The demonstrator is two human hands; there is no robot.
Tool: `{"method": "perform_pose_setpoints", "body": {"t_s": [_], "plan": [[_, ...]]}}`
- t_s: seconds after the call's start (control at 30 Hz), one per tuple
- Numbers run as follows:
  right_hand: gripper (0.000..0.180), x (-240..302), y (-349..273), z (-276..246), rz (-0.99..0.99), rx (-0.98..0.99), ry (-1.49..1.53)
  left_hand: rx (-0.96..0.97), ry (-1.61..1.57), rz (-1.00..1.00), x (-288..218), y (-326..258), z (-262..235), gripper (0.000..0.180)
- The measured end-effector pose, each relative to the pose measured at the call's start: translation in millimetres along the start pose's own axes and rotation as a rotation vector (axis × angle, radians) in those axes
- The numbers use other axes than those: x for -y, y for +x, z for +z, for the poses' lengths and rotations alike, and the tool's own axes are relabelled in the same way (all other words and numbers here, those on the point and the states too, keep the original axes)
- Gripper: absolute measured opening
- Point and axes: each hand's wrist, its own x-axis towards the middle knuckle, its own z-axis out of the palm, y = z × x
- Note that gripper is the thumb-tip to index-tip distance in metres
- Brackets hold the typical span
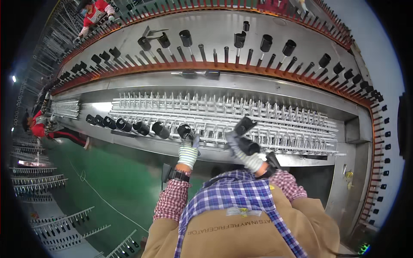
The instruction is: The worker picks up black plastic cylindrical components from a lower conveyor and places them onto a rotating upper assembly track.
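My left hand point(189, 149), in a striped glove, closes around the lower side of a black cup-shaped part point(184, 130) at the near edge of the metal trough. To its left, several more black cups point(160, 130) stand in a row along that edge, open ends up. My right hand point(241, 150), gloved too and slightly smeared by motion, is closed against a tilted black part point(245, 125). Another black cylinder point(249, 146) lies against the same hand, its near side next to the glove cuff. The fingers' exact hold there is partly hidden.
Rows of silver hook racks point(223, 105) fill the trough. Beyond it runs an orange-brown rail point(223, 65) with upright pins, some carrying black cups. A dark-handled piece point(195, 74) lies on the trough's far ledge. Co-workers point(41, 124) in red are at the left and far left.
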Motion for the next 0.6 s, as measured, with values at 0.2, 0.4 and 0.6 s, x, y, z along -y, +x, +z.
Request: {"method": "perform_pose_setpoints", "body": {"t_s": [0.2,0.4,0.6], "plan": [[0.028,-5,9,73,0.445,-0.306,0.531,0.078,0.035,-0.104,49,16,28,0.064],[0.041,-9,-20,54,-0.008,-0.104,-0.468,0.189,0.079,-0.172,2,18,-7,0.072],[0.056,16,-12,2,0.402,-0.297,-0.519,0.132,0.024,-0.091,-13,18,-10,0.066]]}}
